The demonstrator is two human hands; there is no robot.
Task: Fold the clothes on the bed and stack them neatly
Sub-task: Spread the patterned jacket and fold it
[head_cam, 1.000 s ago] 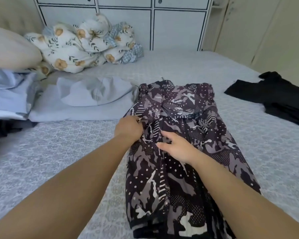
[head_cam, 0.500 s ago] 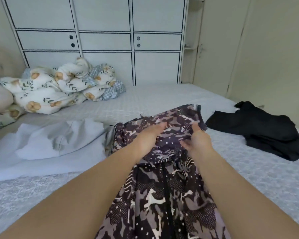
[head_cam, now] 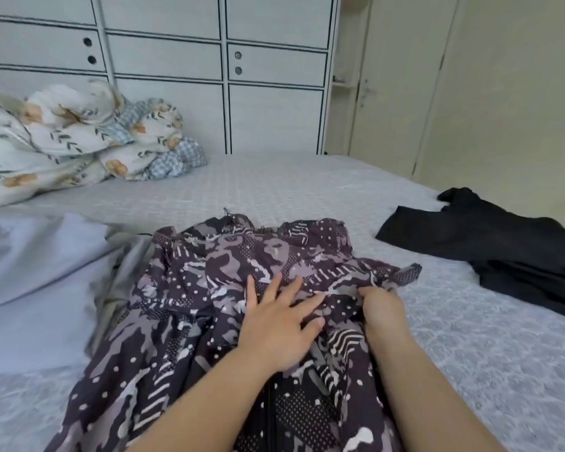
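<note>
A dark purple patterned garment lies lengthwise on the grey bed, running from the bottom of the view toward the middle. My left hand lies flat on it with fingers spread, pressing the cloth down. Just to the right, my right hand has its fingers curled into the garment's right edge, gripping a fold of the cloth. A black garment lies crumpled at the bed's right side, apart from both hands.
A pale blue sheet or garment lies left of the patterned one. A floral duvet is bunched at the back left. White cabinets and a cream door stand behind the bed.
Both hands came back from the garment's far end toward its middle. The lifted top edge now lies down on the bed. My left hand has flattened on the cloth.
</note>
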